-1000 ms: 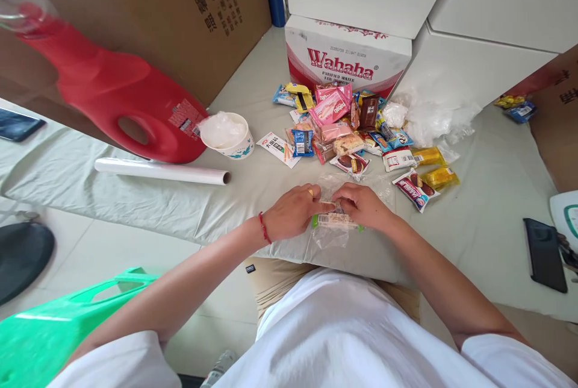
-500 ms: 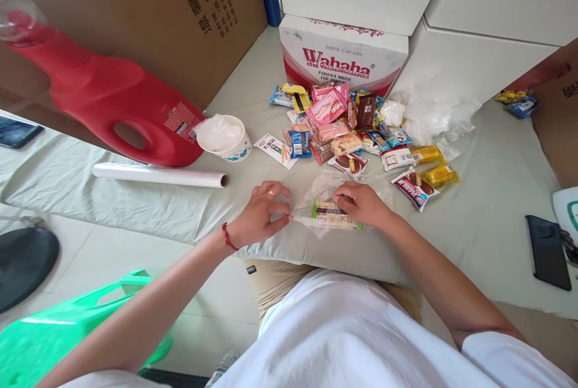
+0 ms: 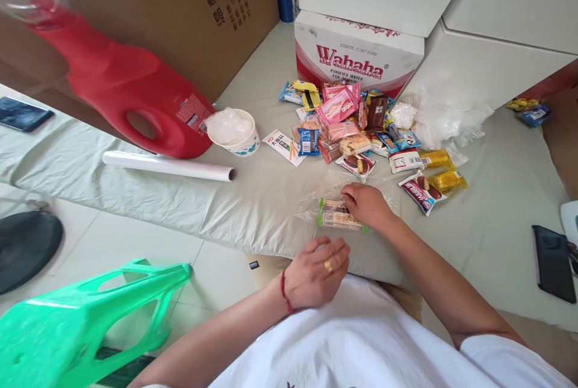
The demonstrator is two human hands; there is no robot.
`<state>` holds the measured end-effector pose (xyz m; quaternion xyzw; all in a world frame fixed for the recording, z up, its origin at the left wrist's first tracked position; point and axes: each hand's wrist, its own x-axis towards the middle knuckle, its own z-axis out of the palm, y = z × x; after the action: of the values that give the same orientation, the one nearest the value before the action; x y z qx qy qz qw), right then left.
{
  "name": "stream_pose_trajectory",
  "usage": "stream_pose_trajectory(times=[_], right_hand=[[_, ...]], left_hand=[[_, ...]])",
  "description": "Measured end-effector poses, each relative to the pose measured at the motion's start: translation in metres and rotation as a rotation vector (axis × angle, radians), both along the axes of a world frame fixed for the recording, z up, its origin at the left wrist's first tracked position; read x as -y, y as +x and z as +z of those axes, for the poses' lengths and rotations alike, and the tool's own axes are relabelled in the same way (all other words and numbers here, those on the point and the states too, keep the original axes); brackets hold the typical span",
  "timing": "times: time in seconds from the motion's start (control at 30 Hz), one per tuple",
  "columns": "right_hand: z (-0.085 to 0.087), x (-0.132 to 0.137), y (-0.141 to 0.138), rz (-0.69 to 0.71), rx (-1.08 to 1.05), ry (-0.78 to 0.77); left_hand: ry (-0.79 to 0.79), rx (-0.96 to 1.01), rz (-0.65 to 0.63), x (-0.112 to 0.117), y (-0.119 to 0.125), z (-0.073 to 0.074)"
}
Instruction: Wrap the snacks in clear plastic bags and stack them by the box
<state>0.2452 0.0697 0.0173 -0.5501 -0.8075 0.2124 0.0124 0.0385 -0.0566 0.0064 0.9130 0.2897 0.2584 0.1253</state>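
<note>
A pair of wrapped snack bars (image 3: 334,219) with green ends lies on a sheet of clear plastic film (image 3: 308,206) near the table's front edge. My right hand (image 3: 370,204) rests over the right part of the bars, its fingertips pinched together on the film. Nearer my body, just below the bars, hovers my left hand (image 3: 318,270), with a gold ring and a red bracelet. Its fingers are curled inward, and their tips are hidden. Behind the bars is a pile of packaged snacks (image 3: 343,129), with a chocolate-pie packet (image 3: 356,165) at its front.
To the left stand a red jug (image 3: 149,93), a paper tub (image 3: 241,146) with crumpled plastic, and a roll of cling film (image 3: 171,166). A Wahaha carton (image 3: 361,56) backs the pile. Crumpled clear bags (image 3: 447,123) and a phone (image 3: 553,261) lie right. A green stool (image 3: 81,316) stands below.
My left hand has left the film's left side and moved right and toward my body, its fingers now curled. My right hand stays on the bars. The view has shifted slightly.
</note>
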Motion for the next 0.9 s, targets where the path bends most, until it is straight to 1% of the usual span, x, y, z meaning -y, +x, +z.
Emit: stream_pose_trajectory(times=[0.03,0.07,0.13,0.17,0.23,0.33,0.43,0.47,0.53,0.6,0.63,0.7,0.77,0.83,0.9], right_hand=[[0.001,0.000,0.000,0.002,0.003,0.002],[0.002,0.000,0.001,0.005,0.006,0.005],[0.004,0.000,0.007,0.013,0.017,0.021],[0.006,0.000,0.012,0.013,0.030,0.032],[0.009,-0.001,0.026,0.001,0.079,0.049],[0.014,-0.003,0.047,-0.048,0.202,0.062],[0.021,-0.009,0.053,-0.068,0.257,0.128],[0.023,-0.012,0.049,-0.041,0.233,0.161],[0.024,-0.020,0.034,0.065,0.153,0.217],[0.022,-0.030,0.014,0.169,0.099,0.252],[0.019,-0.035,0.003,0.198,0.094,0.259],[0.013,-0.047,-0.016,0.208,0.117,0.247],[0.009,-0.057,-0.028,0.195,0.153,0.194],[0.008,-0.065,-0.032,0.176,0.155,0.136],[0.012,-0.069,-0.031,0.158,0.114,0.101]], left_hand=[[-0.018,-0.022,0.088,-0.008,0.009,-0.002],[-0.047,-0.047,0.212,-0.018,0.015,-0.003],[-0.096,-0.089,0.425,-0.037,0.019,-0.006],[-0.115,-0.107,0.496,-0.045,0.018,-0.007],[-0.136,-0.134,0.562,-0.055,0.013,-0.009],[-0.146,-0.151,0.586,-0.060,0.009,-0.009],[-0.139,-0.170,0.603,-0.062,0.012,-0.007],[-0.143,-0.186,0.606,-0.062,0.014,-0.006],[-0.165,-0.232,0.606,-0.062,0.016,-0.005],[-0.183,-0.275,0.601,-0.061,0.018,-0.004],[-0.181,-0.291,0.598,-0.060,0.018,-0.005],[-0.158,-0.307,0.595,-0.059,0.017,-0.006],[-0.131,-0.317,0.593,-0.058,0.016,-0.008],[-0.122,-0.331,0.586,-0.058,0.016,-0.010],[-0.125,-0.347,0.568,-0.057,0.016,-0.012]])
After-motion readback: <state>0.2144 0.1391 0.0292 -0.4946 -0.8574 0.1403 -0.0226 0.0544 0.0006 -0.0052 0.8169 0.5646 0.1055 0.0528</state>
